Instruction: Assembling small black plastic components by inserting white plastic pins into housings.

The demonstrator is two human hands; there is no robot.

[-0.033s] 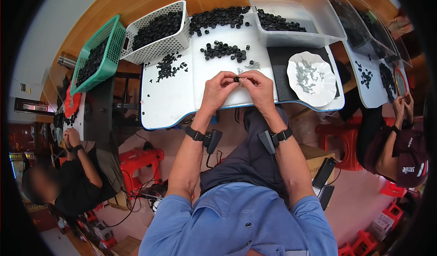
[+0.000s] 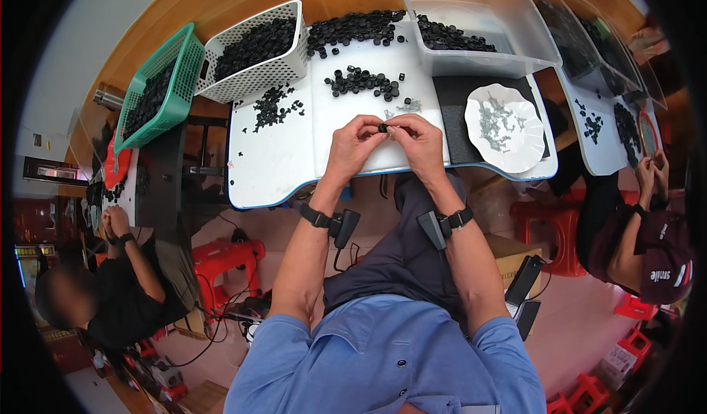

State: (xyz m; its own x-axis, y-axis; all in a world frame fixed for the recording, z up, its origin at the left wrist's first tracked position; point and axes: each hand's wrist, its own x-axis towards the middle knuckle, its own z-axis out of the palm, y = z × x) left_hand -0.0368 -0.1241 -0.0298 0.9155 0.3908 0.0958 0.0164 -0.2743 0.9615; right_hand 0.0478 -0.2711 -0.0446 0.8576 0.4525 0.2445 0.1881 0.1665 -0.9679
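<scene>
A small black round part [image 2: 383,128] is pinched between the fingertips of both hands, just above the near edge of the white table [image 2: 280,165]. My left hand [image 2: 355,147] grips it from the left, thumb and forefinger closed. From the other side my right hand [image 2: 418,143] does the same. The fingers cover much of the part. Just beyond them lies a little scatter of small clear pieces [image 2: 407,107]. Farther back is a loose group of black round parts [image 2: 362,83]. To the left sits a pile of smaller black pieces [image 2: 271,109].
A white scalloped plate [image 2: 532,138] with clear pieces rests on a black mat [image 2: 455,123]. Behind stand a white basket [image 2: 254,83], a green basket [image 2: 173,94] and a clear bin [image 2: 486,64], all holding black parts. Co-workers sit left and right; red stools [image 2: 221,263] stand below.
</scene>
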